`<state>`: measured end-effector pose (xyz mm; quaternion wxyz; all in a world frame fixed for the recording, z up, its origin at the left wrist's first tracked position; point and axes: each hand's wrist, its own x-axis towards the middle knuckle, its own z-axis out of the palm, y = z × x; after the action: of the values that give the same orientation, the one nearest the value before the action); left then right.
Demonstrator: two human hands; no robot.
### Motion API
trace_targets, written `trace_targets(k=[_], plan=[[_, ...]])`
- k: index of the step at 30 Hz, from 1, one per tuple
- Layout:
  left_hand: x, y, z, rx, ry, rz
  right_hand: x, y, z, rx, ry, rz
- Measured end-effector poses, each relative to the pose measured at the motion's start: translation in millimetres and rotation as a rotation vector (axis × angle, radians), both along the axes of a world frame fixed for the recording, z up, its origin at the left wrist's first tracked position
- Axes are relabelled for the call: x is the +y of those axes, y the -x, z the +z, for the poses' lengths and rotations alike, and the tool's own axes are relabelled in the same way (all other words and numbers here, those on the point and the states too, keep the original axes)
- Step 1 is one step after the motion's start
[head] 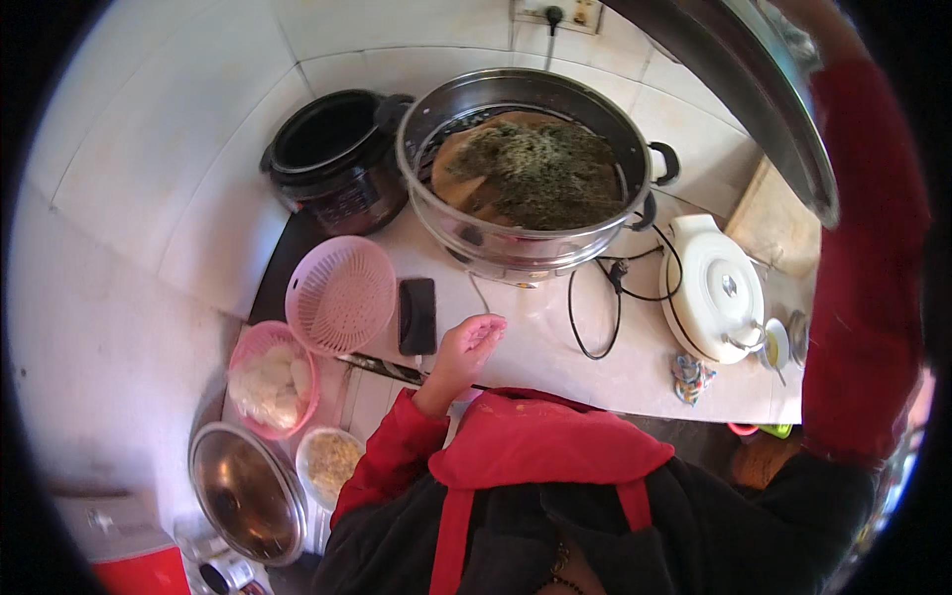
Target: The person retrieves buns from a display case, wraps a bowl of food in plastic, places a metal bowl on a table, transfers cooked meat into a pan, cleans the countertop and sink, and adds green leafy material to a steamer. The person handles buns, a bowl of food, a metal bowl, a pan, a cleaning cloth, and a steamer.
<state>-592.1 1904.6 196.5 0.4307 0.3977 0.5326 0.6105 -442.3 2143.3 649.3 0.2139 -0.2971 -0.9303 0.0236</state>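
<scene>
At the upper right, my right hand (807, 26) is partly cut off by the picture's rim and holds a large metal pot lid (744, 82) up and tilted. My left hand (470, 343) is above the counter's front edge with its fingers loosely curled, and I see nothing in it. Beyond it stands a wide stainless steel steamer pot (513, 249), uncovered. Inside lies a brown sheet or flat layer (455, 167), with a heap of dark green chopped leaves (547, 167) dusted pale on top. A black smartphone (417, 317) lies left of my left hand.
A black electric cooker (335, 178) stands left of the steamer, beside pink baskets (342, 294), one holding a filled bag (271, 387). A metal bowl (242, 491) is lower left. On the right are a power cord (617, 275) and a white lidded electric pan (710, 286).
</scene>
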Motion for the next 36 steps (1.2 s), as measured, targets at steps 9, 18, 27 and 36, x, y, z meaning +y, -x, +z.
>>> trace_targets(k=[9,18,27,36], plan=[[50.9,-64.3,22.4,-0.052,0.03,-0.293,-59.7,-178.6,-14.3,-0.108,0.141,-0.941],[87.4,-206.1,1.8,0.046,-0.014,-0.709,-179.6,-575.1,-28.8,-0.04,0.025,-1.229],[73.8,-457.0,-4.6,0.033,0.094,-0.904,-333.0,-947.3,-52.8,0.239,-0.003,-1.506],[73.8,-659.4,-17.4,0.147,0.104,-1.108,-431.9,-1173.0,-92.5,0.634,-0.395,-1.591]])
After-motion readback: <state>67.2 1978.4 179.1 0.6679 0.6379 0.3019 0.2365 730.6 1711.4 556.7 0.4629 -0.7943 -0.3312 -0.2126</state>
